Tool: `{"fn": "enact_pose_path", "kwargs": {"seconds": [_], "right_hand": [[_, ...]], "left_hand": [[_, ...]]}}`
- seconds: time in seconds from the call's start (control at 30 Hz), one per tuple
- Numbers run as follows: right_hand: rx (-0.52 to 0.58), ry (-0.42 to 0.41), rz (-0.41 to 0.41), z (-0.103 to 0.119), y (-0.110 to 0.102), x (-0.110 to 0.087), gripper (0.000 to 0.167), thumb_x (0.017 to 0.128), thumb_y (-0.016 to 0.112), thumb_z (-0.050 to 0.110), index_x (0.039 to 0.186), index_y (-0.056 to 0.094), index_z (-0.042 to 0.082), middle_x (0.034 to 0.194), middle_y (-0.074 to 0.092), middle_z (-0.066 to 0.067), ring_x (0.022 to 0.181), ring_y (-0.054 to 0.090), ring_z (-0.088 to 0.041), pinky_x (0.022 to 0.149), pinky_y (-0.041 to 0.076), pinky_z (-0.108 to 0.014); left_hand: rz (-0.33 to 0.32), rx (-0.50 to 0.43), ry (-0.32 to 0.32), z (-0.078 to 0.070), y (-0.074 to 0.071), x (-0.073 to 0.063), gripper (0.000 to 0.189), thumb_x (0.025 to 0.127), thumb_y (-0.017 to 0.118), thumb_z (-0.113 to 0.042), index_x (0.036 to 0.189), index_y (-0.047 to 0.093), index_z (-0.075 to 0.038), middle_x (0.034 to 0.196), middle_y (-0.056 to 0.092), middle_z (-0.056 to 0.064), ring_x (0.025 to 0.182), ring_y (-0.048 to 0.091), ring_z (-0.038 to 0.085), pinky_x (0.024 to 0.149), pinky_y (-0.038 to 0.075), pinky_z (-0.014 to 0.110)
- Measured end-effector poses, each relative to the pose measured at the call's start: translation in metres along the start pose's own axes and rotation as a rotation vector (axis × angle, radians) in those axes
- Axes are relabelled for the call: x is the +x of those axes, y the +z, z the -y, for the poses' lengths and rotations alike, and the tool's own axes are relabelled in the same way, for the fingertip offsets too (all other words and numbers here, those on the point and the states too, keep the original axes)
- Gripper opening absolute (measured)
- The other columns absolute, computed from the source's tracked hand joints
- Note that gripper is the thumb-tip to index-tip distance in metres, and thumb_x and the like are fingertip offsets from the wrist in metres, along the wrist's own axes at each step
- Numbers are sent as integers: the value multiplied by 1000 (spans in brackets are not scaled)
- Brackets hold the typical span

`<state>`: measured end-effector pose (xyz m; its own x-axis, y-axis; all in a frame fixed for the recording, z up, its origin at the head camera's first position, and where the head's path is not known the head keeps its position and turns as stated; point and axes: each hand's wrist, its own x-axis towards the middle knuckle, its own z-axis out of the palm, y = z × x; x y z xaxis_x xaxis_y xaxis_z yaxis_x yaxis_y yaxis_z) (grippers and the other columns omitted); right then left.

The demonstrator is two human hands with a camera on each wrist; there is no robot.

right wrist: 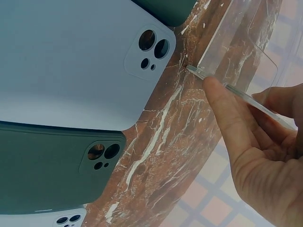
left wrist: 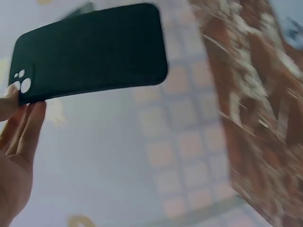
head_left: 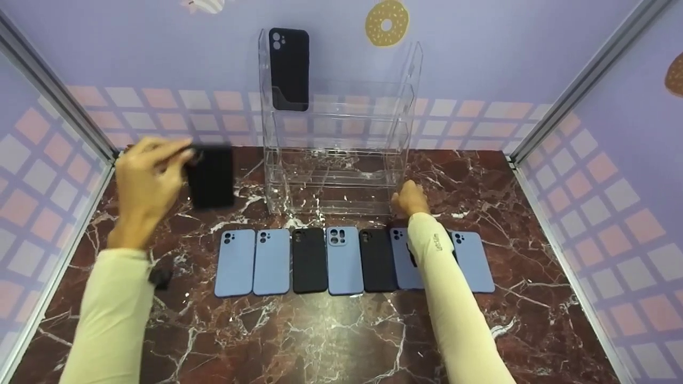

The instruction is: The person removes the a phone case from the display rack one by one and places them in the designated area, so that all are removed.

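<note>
My left hand (head_left: 147, 181) pinches a black phone case (head_left: 212, 177) at its camera end, between thumb and fingers. The case hangs above the table, left of a clear tiered display rack (head_left: 331, 208). In the left wrist view, camera holes show near the thumb. My right hand (head_left: 411, 198) grips the rack's front right side; the right wrist view shows thumb and fingers (right wrist: 222, 109) on either side of its clear panel. Another black case (head_left: 291, 69) stands upright in the rack's top tier, at the left end.
Several phone cases lie in a row before the rack: light blue (head_left: 235, 264), black (head_left: 309, 261) and darker blue (head_left: 408, 272). My right forearm covers part of the row's right end. Patterned panels (head_left: 603, 176) enclose the marbled table (head_left: 256, 341) at the back and sides.
</note>
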<state>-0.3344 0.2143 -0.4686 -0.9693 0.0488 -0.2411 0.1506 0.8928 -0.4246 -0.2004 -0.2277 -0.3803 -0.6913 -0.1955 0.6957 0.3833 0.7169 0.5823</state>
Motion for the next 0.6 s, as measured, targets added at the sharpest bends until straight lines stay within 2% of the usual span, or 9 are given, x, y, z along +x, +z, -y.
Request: {"fn": "enact_pose_path", "kwargs": {"seconds": [0.1,0.2,0.27,0.33,0.4,0.5,0.6], "right_hand": [[-8,3,-6,1,1,0,40,97,52,16,126,51,-13,133,53,-35,126,50,-52,107,40,-56],[-24,-4,-15,0,0,1,42,97,52,17,126,52,-14,134,53,-36,127,50,-53,108,40,-57],[-34,-12,-23,0,-1,2,43,97,52,17,126,53,-14,134,53,-36,127,50,-53,107,40,-57],[-34,-15,-23,-1,-1,3,43,96,52,17,126,54,-15,134,54,-36,126,50,-52,107,40,-57],[-29,-10,-23,-1,-1,2,43,96,52,16,126,54,-15,133,54,-36,126,51,-53,107,41,-57],[-18,0,-17,-2,0,2,43,96,52,16,126,53,-15,133,54,-36,125,51,-53,107,41,-57],[-13,0,-15,-1,1,1,43,96,52,16,126,53,-14,134,53,-37,126,51,-54,107,41,-57]], "left_hand": [[136,86,-129,24,-16,-20,19,90,73,-1,109,75,1,105,72,23,73,56,4,62,41,8],[308,159,-250,46,-28,-37,22,93,72,-7,114,74,0,107,72,27,58,54,13,47,38,14],[403,204,-304,58,-32,-45,22,94,72,-11,114,75,-1,95,73,26,48,49,13,40,35,21],[474,237,-342,70,-33,-51,23,94,72,-14,114,75,-2,87,73,25,46,48,15,40,35,28],[522,263,-355,81,-30,-57,23,93,72,-16,111,77,-3,81,73,23,50,53,21,47,40,35],[573,274,-386,94,-24,-65,23,92,71,-16,110,77,-2,98,73,27,75,66,41,69,49,54],[607,277,-416,104,-18,-72,23,93,70,-16,109,77,-2,112,69,30,103,61,55,87,42,68]]}}
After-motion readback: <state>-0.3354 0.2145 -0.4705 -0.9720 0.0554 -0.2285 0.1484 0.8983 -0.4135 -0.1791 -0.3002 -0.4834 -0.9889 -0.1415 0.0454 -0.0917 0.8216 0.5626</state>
